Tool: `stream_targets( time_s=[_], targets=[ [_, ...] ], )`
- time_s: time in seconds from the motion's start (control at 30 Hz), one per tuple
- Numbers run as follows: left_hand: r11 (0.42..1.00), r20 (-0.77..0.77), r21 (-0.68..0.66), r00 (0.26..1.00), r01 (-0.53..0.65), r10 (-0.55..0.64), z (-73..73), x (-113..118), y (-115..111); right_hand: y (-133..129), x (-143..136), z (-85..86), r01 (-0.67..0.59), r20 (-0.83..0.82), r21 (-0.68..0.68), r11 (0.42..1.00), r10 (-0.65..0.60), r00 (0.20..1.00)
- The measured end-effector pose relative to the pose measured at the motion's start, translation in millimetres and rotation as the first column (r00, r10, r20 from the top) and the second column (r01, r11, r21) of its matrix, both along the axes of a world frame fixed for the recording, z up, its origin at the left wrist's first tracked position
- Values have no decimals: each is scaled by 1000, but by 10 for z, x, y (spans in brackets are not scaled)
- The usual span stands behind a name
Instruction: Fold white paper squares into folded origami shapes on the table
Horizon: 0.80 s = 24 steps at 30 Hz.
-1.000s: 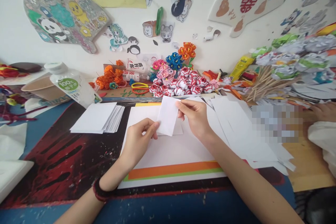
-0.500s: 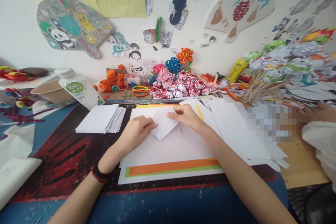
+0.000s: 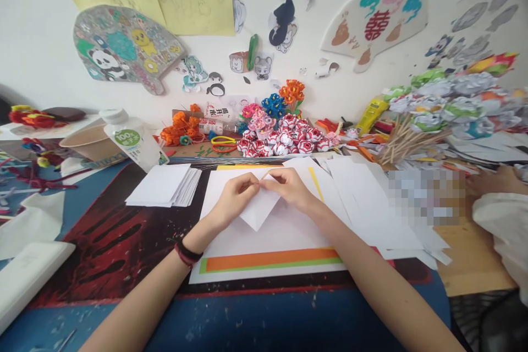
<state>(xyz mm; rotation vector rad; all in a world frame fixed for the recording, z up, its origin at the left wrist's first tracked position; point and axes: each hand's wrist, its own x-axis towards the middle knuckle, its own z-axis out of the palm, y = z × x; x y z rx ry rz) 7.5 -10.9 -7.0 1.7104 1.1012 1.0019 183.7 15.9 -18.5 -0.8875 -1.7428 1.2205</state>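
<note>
A small piece of white paper (image 3: 259, 212) is pinched between both my hands, one corner pointing down toward me. My left hand (image 3: 236, 198) grips its upper left part, thumb and fingers pressed together. My right hand (image 3: 289, 190) pinches it at the top, fingertips close to those of the left. Beneath lie large white sheets (image 3: 231, 239) with an orange strip (image 3: 268, 259) and a green edge along the front. To the left of my hands sits a stack of white paper squares (image 3: 159, 186). My fingers cover the paper's upper edge.
Red-and-white paper flowers (image 3: 289, 140) are heaped at the back by the wall. A white bottle (image 3: 134, 140) leans at the back left. More white sheets (image 3: 367, 203) lie to the right. Flowers on sticks (image 3: 406, 140) rest at the far right, near another person's sleeve (image 3: 499, 225).
My left hand has moved up and right along the paper, so its fingertips now meet those of my right hand. The view has shifted slightly.
</note>
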Motion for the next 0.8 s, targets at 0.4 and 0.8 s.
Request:
stream_targets(
  time_s=[0.4,0.8],
  targets=[
    [998,-6,-56,1000,-23,23,-65,-171,-90,250,384,79,553,-270,13,833,-530,804],
    [943,-38,41,943,-330,332,-146,-241,-43,-34,-2,6,292,-103,-29,956,-293,950]
  ],
)
